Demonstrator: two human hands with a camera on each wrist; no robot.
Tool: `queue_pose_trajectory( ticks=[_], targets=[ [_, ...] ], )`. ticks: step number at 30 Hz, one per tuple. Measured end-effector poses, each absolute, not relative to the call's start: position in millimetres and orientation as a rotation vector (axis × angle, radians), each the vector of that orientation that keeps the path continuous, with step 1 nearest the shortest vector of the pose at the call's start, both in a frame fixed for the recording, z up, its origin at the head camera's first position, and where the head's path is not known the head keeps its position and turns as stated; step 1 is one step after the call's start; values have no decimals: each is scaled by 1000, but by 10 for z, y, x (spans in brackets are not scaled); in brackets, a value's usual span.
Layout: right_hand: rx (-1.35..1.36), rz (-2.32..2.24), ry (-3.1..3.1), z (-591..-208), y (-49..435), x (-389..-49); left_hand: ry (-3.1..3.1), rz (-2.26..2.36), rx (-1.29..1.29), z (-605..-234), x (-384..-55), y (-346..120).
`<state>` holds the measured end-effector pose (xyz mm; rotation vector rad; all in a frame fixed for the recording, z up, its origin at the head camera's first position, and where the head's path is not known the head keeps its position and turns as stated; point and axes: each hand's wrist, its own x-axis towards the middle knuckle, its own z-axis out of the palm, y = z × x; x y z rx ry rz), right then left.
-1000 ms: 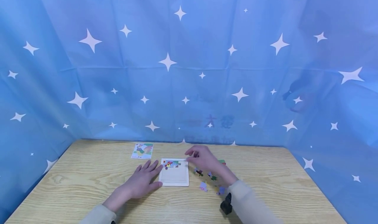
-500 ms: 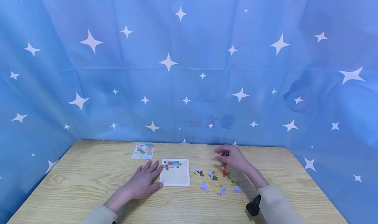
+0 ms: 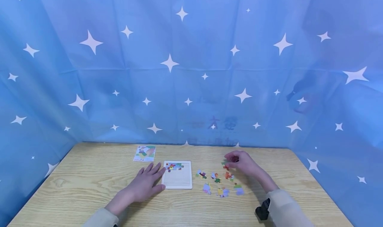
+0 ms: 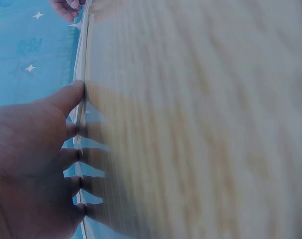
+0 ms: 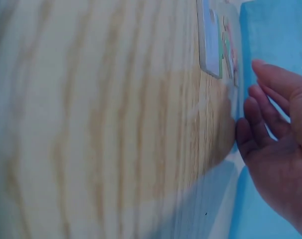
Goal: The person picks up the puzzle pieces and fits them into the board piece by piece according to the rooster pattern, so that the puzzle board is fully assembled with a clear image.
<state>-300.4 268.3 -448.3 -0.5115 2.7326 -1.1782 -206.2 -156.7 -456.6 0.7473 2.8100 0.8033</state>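
Note:
In the head view my left hand (image 3: 147,183) lies with fingers spread at the left edge of a white puzzle frame (image 3: 177,183). Joined jigsaw pieces (image 3: 174,166) fill part of the frame's upper left. My right hand (image 3: 243,162) is over the right side of the table, fingers loosely bent, thumb and index fingertips right at a green-and-red jigsaw piece (image 3: 225,167). In the right wrist view nothing shows between the fingers of the right hand (image 5: 282,119), and a jigsaw piece (image 5: 210,42) lies on the wood close by. The left wrist view shows the left hand (image 4: 36,154) low on the tabletop.
Several loose jigsaw pieces (image 3: 222,191) lie between the frame and my right hand. A picture card (image 3: 145,153) with a cartoon animal rests behind my left hand. A blue star-patterned curtain (image 3: 191,70) borders the back and sides of the wooden table (image 3: 89,177).
My right hand has moved right from the frame's upper right corner to the loose pieces, then slightly further right and down toward the green-and-red piece. The left hand has stayed at the frame.

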Motion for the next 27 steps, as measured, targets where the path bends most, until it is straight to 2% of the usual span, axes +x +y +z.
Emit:
queue_pose_trajectory(
  ticks=[12, 27],
  targets=[
    [-592, -1139, 2592, -4490, 2731, -2995, 2815, 805, 768, -4615, -2086, -1580],
    [-564, -1137, 2578, -4481, 2700, -2996, 2849, 803, 774, -4737, -2131, -1590]
  ],
)
